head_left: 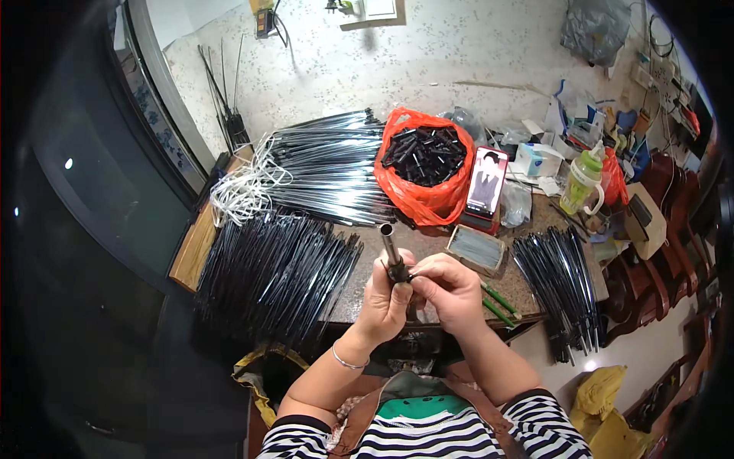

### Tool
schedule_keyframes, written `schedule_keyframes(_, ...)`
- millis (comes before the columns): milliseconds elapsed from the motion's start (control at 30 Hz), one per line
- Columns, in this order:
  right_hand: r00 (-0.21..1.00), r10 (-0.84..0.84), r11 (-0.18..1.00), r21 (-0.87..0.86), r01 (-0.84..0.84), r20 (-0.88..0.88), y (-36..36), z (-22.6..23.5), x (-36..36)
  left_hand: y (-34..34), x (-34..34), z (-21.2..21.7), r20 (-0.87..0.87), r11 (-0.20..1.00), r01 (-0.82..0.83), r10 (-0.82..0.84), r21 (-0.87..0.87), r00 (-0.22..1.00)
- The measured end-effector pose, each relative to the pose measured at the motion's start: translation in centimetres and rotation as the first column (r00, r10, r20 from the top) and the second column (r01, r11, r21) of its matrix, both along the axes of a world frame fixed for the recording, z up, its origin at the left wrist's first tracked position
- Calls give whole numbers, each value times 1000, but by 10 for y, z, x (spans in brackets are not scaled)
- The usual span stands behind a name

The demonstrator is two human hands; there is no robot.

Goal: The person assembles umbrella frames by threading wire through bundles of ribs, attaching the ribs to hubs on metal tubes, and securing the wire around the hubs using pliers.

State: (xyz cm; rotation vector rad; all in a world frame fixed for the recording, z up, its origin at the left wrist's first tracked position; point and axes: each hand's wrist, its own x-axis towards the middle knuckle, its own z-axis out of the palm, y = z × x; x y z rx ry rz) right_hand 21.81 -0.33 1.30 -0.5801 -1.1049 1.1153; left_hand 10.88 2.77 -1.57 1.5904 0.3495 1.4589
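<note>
My left hand (380,304) is closed round a metal tube (391,246) with a dark collar, its hollow end pointing up and away from me. My right hand (449,291) meets it at the collar, thumb and forefinger pinched together. Whatever those fingertips hold is too small to make out. Just beyond both hands stands a red plastic bag (417,205) full of short black plastic pieces (428,157). To the right of the tube lies a small open box (475,249) of thin grey wires. Two green sticks (498,304) rest beside my right wrist.
Bundled silvery rods (329,168) with white ties (248,183) lie at the back left, dark thin rods (275,268) nearer. More dark rods (558,283) overhang the table's right edge. A phone (486,182) leans behind the box; a green bottle (582,182) stands farther right.
</note>
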Motion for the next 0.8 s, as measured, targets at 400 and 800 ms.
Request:
schedule_keyframes(400, 923, -32, 991, 130, -19, 383, 23, -1, 18, 19, -16, 11, -384, 1000, 16, -14, 3, 923)
schedule_keyframes(800, 406, -751, 608, 785, 116, 521, -12, 12, 11, -9, -3, 8, -115, 986, 63, -81, -155, 990)
